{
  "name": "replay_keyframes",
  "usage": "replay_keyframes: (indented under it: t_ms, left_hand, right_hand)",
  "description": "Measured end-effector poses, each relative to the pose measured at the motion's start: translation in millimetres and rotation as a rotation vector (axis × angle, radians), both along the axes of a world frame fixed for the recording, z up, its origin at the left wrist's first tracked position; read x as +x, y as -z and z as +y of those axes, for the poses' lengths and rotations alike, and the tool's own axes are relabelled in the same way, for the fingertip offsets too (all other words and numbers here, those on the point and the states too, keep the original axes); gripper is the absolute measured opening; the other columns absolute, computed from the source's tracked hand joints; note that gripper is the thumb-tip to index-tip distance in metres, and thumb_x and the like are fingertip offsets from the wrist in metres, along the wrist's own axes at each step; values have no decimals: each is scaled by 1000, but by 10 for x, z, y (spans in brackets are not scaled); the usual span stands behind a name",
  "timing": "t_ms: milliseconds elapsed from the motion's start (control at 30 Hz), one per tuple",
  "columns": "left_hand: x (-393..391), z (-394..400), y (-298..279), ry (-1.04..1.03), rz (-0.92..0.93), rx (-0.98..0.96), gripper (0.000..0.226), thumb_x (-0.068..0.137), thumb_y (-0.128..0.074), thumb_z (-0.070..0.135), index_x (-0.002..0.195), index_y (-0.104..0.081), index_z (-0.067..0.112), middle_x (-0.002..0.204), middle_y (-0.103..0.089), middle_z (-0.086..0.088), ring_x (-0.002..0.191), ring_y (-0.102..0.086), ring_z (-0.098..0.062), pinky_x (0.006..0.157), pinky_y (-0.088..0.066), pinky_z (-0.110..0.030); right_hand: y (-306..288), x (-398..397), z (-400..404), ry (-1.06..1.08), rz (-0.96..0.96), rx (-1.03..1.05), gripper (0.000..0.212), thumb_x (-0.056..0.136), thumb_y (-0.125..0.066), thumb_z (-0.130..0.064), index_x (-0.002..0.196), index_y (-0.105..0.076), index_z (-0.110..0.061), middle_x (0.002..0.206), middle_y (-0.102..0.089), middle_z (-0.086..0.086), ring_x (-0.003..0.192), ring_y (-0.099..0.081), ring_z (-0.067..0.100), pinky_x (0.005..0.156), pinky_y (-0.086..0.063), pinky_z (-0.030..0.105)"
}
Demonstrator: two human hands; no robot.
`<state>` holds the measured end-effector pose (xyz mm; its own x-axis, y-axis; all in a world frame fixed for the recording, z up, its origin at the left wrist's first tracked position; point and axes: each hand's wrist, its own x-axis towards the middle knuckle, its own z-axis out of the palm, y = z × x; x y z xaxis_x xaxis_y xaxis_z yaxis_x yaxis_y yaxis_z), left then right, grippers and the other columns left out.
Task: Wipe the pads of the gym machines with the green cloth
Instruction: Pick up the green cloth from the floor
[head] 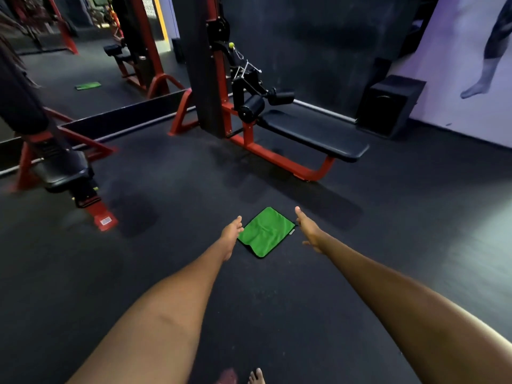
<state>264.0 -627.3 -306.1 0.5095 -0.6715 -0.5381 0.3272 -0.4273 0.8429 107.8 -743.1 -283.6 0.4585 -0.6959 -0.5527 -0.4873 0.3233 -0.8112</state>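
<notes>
green cloth flat on dark floor between left hand and right hand (fingers straight, empty)

The cloth lies flat on the floor near the middle, between the two hands: the left hand just beside its left edge, the right hand just beside its right corner. Beyond the cloth stands a machine with a long bench pad reaching right and roller pads at the pad's far-left end. A second machine's seat pad sits at the left. A box stands against the far right wall, behind the bench pad.
</notes>
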Motion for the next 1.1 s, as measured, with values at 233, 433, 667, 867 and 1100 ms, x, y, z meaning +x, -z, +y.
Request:
replay_keyframes:
  t_ms: [233, 433, 667, 867, 1100]
  left_hand:
    - [740, -606, 469, -35, 48, 139, 54, 102, -29, 38, 143, -36, 4, 150, -36, -11, 143, -24, -24, 117, -11, -38]
    - [1279, -1150, 857, -70, 94, 206, 51, 101, -34, 38, 136, -45, 2, 145, -43, -12, 141, -29, -25, 116, -13, -38]
    - [1963, -2050, 1363, -100, 188, 287, 47, 101, -34, 34, 131, -50, 2, 141, -48, -12, 139, -32, -27, 114, -16, -37]
    - [2386, -2810, 1983, -88, 254, 334, 45, 103, -31, 30, 133, -49, 3, 142, -47, -11, 137, -35, -26, 113, -21, -34]
    - [2800, -3381, 3218, 18, 264, 494, 37, 99, -43, 26, 122, -58, 0, 129, -58, -12, 122, -50, -25, 103, -33, -31]
  right_hand:
    - [471, 772, -672, -37, 39, 87, 68, 99, -25, -55, 151, -20, -12, 158, -17, 7, 145, -17, 22, 115, -17, 42]
    - [831, 1402, -1373, -109, 78, 96, 67, 99, -24, -54, 151, -18, -12, 158, -16, 8, 145, -17, 23, 115, -15, 43]
    - [1523, 2262, -2251, -123, 140, 174, 67, 97, -33, -53, 149, -26, -11, 156, -24, 8, 143, -24, 24, 114, -21, 42]
    - [2303, 2747, -2762, -116, 307, 265, 65, 96, -42, -49, 142, -37, -3, 149, -36, 14, 136, -35, 31, 111, -31, 43]
    - [3688, 3166, -3215, 29, 376, 369, 61, 95, -47, -49, 135, -45, -3, 135, -51, 14, 124, -47, 29, 105, -37, 46]
